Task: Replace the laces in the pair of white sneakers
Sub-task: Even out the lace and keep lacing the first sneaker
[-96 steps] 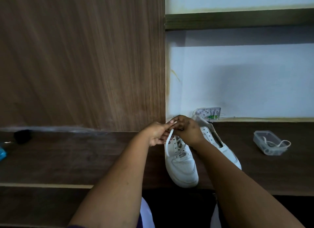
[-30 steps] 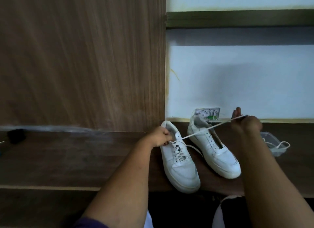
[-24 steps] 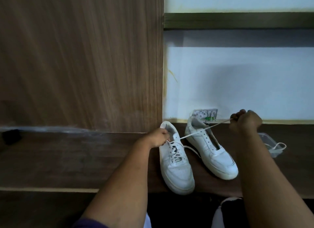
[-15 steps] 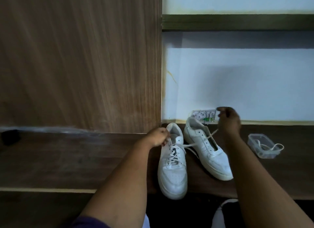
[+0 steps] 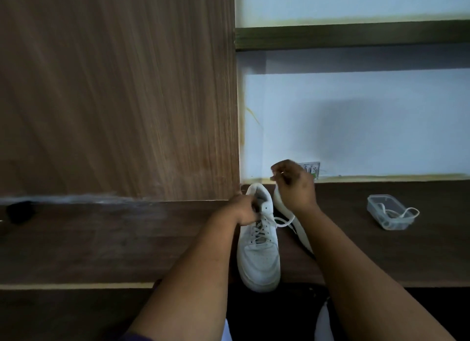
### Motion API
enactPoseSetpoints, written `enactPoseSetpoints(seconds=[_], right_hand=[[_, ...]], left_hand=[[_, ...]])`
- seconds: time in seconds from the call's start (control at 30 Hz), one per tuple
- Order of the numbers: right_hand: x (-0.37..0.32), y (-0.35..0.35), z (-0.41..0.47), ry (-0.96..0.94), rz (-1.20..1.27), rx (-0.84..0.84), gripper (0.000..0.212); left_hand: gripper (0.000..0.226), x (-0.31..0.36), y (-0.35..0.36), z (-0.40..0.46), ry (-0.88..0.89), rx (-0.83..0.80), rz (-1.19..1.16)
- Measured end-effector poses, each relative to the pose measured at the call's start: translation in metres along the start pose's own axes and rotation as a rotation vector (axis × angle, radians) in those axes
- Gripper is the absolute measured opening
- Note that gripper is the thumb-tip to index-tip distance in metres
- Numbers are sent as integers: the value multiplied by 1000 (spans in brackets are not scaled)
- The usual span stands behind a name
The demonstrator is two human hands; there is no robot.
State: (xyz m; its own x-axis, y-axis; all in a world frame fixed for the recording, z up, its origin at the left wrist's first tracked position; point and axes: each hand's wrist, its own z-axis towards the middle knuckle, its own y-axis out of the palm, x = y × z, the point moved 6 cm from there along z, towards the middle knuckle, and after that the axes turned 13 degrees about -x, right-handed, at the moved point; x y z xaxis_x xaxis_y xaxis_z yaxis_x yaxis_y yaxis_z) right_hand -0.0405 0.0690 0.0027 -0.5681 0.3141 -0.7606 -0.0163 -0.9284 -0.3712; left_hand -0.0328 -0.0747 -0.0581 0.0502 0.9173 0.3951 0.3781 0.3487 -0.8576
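Wood paneling is filling the left side behind the desk, and a small dark object, too blurred to identify, is sitting on the desk far to the left of the near sneaker. That sneaker is lying on the desk with its toe hanging just past the front edge and its heel pointing at the wall. Just left of the sneaker's collar, the left hand is gripping the upper edge of the shoe with curled fingers. A white lace is crossing the sneaker's eyelets and looping off to the right. Immediately right of this sneaker, the second sneaker is lying alongside it, mostly hidden behind the right forearm. Above and right of the near sneaker's heel, the right hand is being held raised with its fingers bent and pinched together; it seems to be holding a bit of lace at the fingertips, though blur is making that hard to confirm. A wall socket is peeking out behind that hand. Well to the right of both sneakers, a clear plastic tub is resting on the desk, with another lace spilling over its rim.
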Motion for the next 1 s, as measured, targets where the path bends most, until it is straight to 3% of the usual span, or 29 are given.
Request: enactPoseSetpoints(seconds=[0.07, 0.17, 0.23, 0.33, 0.43, 0.57, 0.7, 0.8, 0.9, 0.93, 1.0], right_hand=[[6, -22, 0, 32, 101, 194, 20], [19, -54, -3, 82, 147, 447, 30], [25, -70, -4, 72, 146, 534, 41], [26, -83, -7, 111, 62, 560, 55], [17, -80, -6, 88, 14, 504, 55], [2, -49, 3, 2, 98, 257, 32], [-18, -11, 1, -64, 16, 38, 20], [-16, 4, 0, 34, 41, -9, 22], [0, 20, 0, 174, 337, -144, 33], [5, 23, -1, 206, 319, -189, 35], [18, 26, -2, 249, -80, -345, 33]], left_hand=[[37, -6, -1, 0, -17, 3, -35], [13, -16, -4, -1, 50, -5, -331], [15, -22, -4, -1, 62, -46, -520], [22, -21, -4, 2, 66, -93, -622], [5, -4, -10, 0, 130, -29, -723], [25, 31, -31, -3, 340, 122, -1120], [20, 52, -40, -8, 485, 129, -1385], [25, 47, -41, -14, 414, 165, -1290], [32, 29, -42, -16, 254, 207, -1019], [33, 20, -42, -15, 199, 237, -909], [31, 0, -42, -11, 97, 290, -687]])
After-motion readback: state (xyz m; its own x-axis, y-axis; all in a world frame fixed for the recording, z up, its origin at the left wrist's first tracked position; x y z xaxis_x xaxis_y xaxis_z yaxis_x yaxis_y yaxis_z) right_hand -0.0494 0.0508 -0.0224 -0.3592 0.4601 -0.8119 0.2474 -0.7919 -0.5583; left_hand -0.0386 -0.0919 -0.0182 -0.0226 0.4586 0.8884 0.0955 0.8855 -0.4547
